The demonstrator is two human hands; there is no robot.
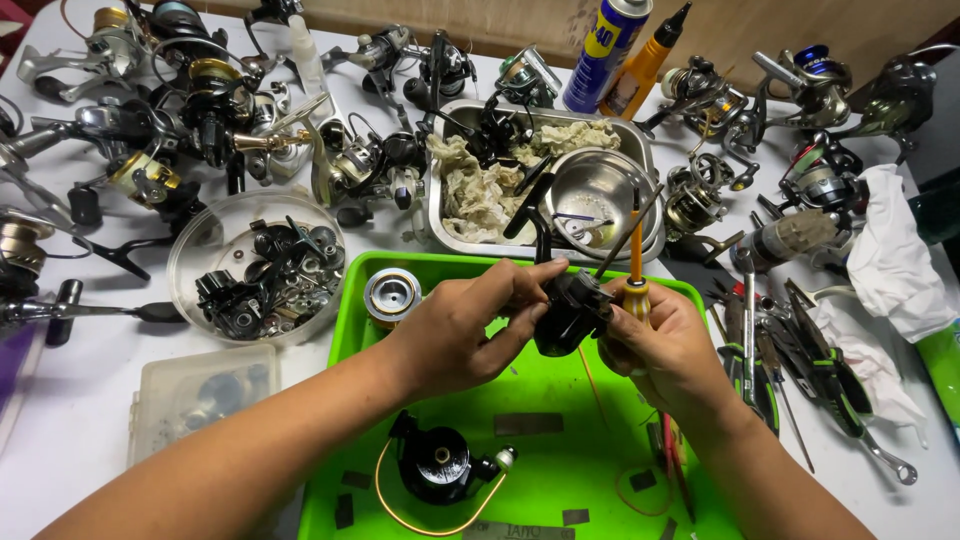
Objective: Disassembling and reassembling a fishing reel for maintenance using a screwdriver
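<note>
Left hand (455,330): closed around the black reel body (568,312), held above the green tray (345,340) at the desk's near edge.
Right hand (665,345): gripping the orange screwdriver (635,265), steadying the body.
Done: spool (392,295) and rotor (440,465) lie off, in the tray.
Left: body apparently unopened.

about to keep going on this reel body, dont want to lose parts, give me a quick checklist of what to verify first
1. Left hand has a firm grip on the black reel body: ok.
2. Right hand holds the orange-handled screwdriver: ok.
3. Screwdriver tip seated in a screw: cannot tell, the shaft points up, away from the body.
4. Work sits over the green tray to catch drops: ok.
5. Silver spool and black rotor rest inside the tray: ok.
6. Small loose screws accounted for: cannot tell.
</note>
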